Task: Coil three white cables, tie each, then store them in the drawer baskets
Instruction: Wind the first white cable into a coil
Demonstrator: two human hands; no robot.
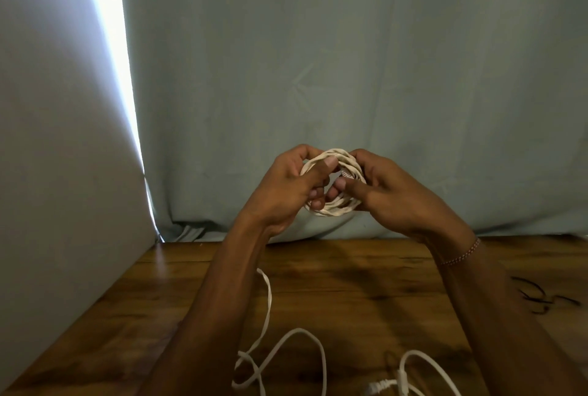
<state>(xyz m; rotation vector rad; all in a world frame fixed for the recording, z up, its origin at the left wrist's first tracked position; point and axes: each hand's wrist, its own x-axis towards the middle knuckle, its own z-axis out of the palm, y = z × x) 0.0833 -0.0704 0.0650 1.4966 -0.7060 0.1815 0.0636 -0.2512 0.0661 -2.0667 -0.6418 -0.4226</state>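
Observation:
A white flat cable wound into a small round coil [334, 209] is held up in the air above the wooden table [350, 284], in front of the curtain. My left hand [286, 189] grips the coil's left side, thumb across the top strands and fingers curled through the middle. My right hand [388, 192] grips the right side, thumb pointing into the coil's centre. Loose white cable [267, 309] lies in loops on the table below, between my forearms. More white cable with a connector [410, 376] lies at the bottom right.
A pale blue-green curtain [350, 61] hangs behind the table. A white panel [57, 141] stands along the table's left edge, with a bright gap of light beside it. Several thin black ties [541, 297] lie on the table at the right.

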